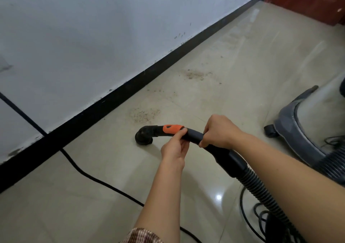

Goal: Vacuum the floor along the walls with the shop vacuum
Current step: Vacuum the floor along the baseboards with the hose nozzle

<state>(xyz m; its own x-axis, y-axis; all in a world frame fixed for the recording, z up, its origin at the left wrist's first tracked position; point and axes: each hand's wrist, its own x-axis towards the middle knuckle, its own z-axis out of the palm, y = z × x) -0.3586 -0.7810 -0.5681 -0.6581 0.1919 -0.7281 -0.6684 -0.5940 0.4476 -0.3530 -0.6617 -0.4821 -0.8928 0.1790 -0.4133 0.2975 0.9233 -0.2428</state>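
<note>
1. Nozzle (pixel 143 135) is sitting low at frame centre, mouth facing down at the floor (pixel 214 97). Touching it or just off it: cannot tell.
2. Hose handle (pixel 194 135) is running with its long axis roughly 9-to-4 o'clock: nozzle at the 9 end, orange collar (pixel 172 128) next, then dark tube bending into the ribbed hose (pixel 261 190) at 4.
3. Right hand (pixel 218 132) is wrapping fully round the dark tube behind the collar and taking the weight, I'd judge.
4. Left hand (pixel 174 149) is coming up from below, with thumb and forefinger pinching the tube right at the collar's rear edge. It is the hand nearer the nozzle.
5. Key relation: the nearest dirt patch (pixel 144 114) is lying at 12 o'clock from the nozzle, close, between it and the black baseboard (pixel 112 100). That is about 10 o'clock from the hands.
6. A second dirt patch (pixel 197 74) is lying further along at 1 o'clock, near the baseboard.
7. My read: the handle is crossing the baseboard line at an angle, so the nozzle is needing a push toward 12, then a track toward 1 along the wall (pixel 93 28).
8. Shop vacuum (pixel 308 127) is standing at 3 o'clock, well apart from the hands.
9. Power cord (pixel 93 177) is trailing across the floor at 7 o'clock. Snag risk looks low, since the cleaning path is heading away from it.
</note>
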